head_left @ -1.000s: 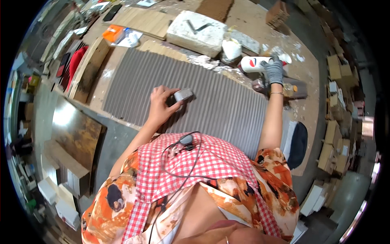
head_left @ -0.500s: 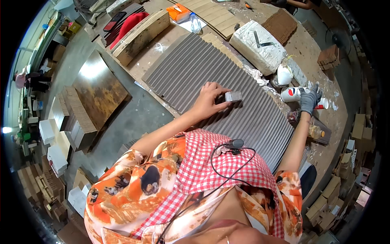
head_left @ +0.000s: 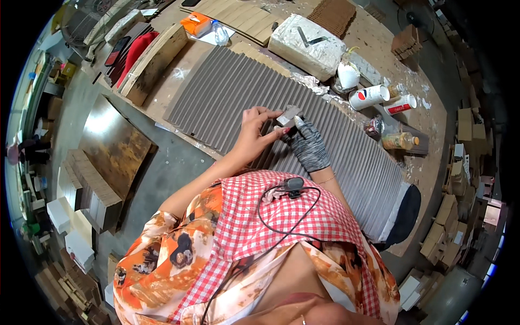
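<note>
A small grey block, rectangular with a pale face, is held between my two hands above a sheet of dark grey ridged strips. My bare left hand grips the block's left side between thumb and fingers. From the right, my right hand, in a grey knitted glove, has its fingers closed at the block's other side. A pale gloved fingertip rests against the block's edge. Whether the right hand also has something small in it, I cannot make out.
Right of the strips stand a white cup, a red-and-white cup, a bottle of yellowish liquid and a small jar. A large white-coated block lies behind. A wooden beam borders the left side.
My right hand has come away from the cups at the right and joined my left hand at the block. The block has been lifted and tilted; the whole view has shifted.
</note>
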The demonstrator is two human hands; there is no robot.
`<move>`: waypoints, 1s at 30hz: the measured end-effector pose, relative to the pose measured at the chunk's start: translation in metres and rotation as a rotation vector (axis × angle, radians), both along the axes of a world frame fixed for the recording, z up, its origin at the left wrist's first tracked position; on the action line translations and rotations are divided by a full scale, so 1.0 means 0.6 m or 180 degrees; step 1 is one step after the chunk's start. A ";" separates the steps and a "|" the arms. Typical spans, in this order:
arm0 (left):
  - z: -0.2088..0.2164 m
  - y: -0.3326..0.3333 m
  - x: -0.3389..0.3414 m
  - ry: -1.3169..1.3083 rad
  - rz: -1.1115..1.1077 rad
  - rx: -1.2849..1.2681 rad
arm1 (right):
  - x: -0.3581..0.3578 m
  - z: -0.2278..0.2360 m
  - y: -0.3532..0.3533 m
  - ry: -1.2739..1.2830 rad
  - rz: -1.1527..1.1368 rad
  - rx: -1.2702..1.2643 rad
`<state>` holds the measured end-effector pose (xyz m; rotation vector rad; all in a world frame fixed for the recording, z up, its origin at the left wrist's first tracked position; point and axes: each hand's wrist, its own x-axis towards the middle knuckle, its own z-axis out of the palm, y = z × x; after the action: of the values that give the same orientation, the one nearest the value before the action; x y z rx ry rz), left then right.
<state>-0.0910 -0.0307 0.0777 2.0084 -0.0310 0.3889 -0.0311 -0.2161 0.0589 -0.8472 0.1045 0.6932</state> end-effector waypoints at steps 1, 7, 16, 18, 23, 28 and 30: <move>0.010 0.009 -0.001 -0.0010 0.0016 -0.0005 | 0.002 -0.008 -0.003 0.0369 -0.0062 0.0225; -0.058 0.258 0.002 -0.0889 0.2036 -0.1029 | 0.004 -0.023 -0.039 -0.0338 -0.0511 -0.0473; -0.284 0.599 -0.008 0.0980 0.5792 -0.1673 | 0.091 -0.026 -0.165 0.0407 -0.1087 0.0760; -0.324 0.620 -0.001 0.1566 0.5873 -0.1908 | 0.083 -0.023 -0.164 0.0446 -0.1104 0.0766; -0.360 0.631 0.047 0.1984 0.5901 -0.2193 | 0.078 -0.016 -0.161 0.0427 -0.0753 0.1088; -0.336 0.598 0.060 0.2043 0.5766 -0.1801 | 0.078 -0.021 -0.165 0.0370 -0.0605 0.1269; -0.322 0.591 0.077 0.2366 0.5891 -0.1588 | 0.089 -0.013 -0.160 0.0417 -0.0547 0.1272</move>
<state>-0.0447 0.3242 -0.1155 1.0105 2.1902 0.6001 0.0222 -0.3124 0.0508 -0.4041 0.1487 0.5812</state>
